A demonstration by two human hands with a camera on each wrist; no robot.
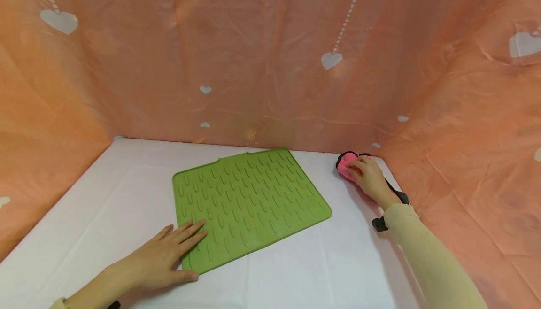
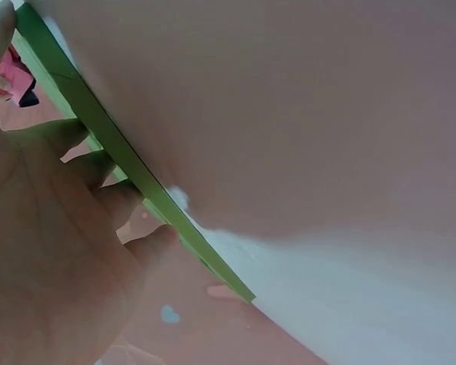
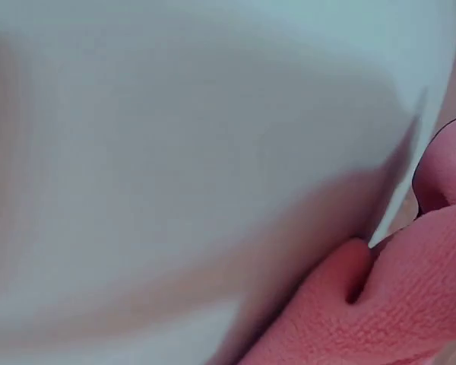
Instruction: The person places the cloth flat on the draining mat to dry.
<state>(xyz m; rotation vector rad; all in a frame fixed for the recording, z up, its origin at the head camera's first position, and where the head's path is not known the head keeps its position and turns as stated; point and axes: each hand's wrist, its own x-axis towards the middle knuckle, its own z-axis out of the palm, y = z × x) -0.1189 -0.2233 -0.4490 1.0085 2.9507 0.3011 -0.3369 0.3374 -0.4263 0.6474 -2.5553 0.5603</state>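
A green mat [image 1: 253, 205] with rows of raised ridges lies at an angle on the white table. My left hand [image 1: 162, 255] rests at its near left corner, fingers spread straight over the ridges and the thumb by the near edge. In the left wrist view the fingertips lie along the mat's edge [image 2: 137, 171]. At the far right of the table, my right hand [image 1: 369, 180] pinches a pink fleecy cloth [image 1: 347, 164] with black edging. Folds of that cloth [image 3: 410, 289] fill the lower right of the right wrist view; the hand covers part of it.
An orange curtain [image 1: 270, 65] with white hearts encloses the back and both sides of the white table [image 1: 287, 271]. The mat's far edge lies near the back curtain, and the cloth is close to the far right corner.
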